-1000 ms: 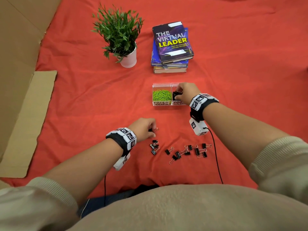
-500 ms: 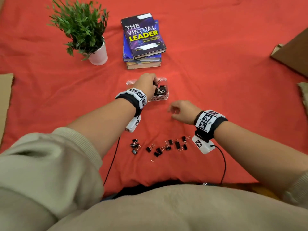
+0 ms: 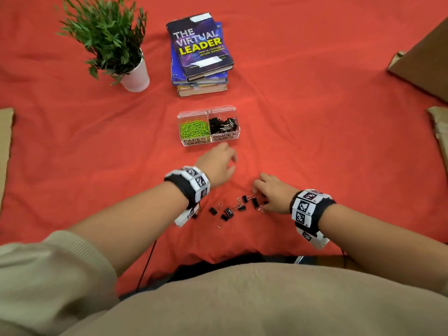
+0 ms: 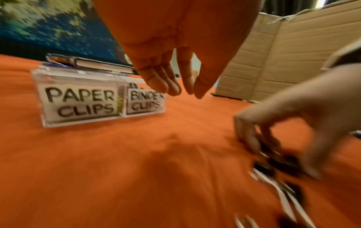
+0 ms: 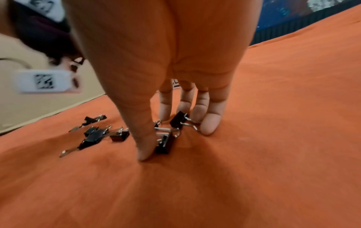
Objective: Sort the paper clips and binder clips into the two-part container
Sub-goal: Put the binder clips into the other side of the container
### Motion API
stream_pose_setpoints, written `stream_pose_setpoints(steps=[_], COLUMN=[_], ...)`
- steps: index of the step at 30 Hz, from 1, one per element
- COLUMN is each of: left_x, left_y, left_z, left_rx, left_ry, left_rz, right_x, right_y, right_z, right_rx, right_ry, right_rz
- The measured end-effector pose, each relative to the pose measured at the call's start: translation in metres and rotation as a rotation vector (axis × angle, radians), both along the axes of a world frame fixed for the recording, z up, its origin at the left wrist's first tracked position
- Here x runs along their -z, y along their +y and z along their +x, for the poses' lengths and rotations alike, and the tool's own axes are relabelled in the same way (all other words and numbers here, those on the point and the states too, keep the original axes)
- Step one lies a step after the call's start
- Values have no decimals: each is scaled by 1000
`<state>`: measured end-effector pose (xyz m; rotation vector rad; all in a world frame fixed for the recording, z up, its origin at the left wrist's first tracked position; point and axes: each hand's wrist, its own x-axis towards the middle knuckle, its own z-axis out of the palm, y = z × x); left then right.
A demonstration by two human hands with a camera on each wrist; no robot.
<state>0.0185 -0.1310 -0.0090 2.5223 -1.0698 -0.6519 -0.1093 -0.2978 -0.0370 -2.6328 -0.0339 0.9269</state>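
Head view: the clear two-part container [image 3: 208, 141] sits at centre on the red cloth [image 3: 315, 141], green paper clips [image 3: 194, 129] in its nine o'clock half, black binder clips [image 3: 223, 126] in its three o'clock half. The left hand [image 3: 215, 166] hovers just at six o'clock of it, grip released, fingers loose and holding nothing. The right hand [image 3: 271, 192] is down at the three o'clock end of the loose binder clips [image 3: 230, 209] scattered at six o'clock. A potted plant [image 3: 111, 44] stands at eleven o'clock, a stack of books [image 3: 201, 54] at twelve.

Left wrist view: fingers [image 4: 156, 77] hang relaxed over the "BINDER CLIPS" label; the other hand, blurred, claws at clips at four o'clock.

Right wrist view: thumb [image 5: 144, 138] and fingertips [image 5: 209, 123] press the cloth around a couple of binder clips [image 5: 164, 141], closing in on them, not yet clenched or lifting; more clips [image 5: 97, 134] lie at nine o'clock.
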Motion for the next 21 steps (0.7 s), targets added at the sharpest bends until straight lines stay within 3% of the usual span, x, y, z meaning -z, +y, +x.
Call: stream_pose_setpoints(steps=[4, 10, 14, 21], left_x=[15, 33, 37, 33], left_y=[24, 37, 40, 54], left_z=[-45, -72, -82, -75], left_rx=[171, 166, 152, 26], left_ry=[62, 76, 43, 11], left_rz=[147, 249, 212, 112], right_x=[2, 1, 1, -3], right_y=[-3, -2, 0, 9], right_z=[-2, -9, -11, -2], right_rx=[85, 84, 136, 399], right_ry=[-3, -24, -88, -228], right_rz=[108, 60, 40, 231])
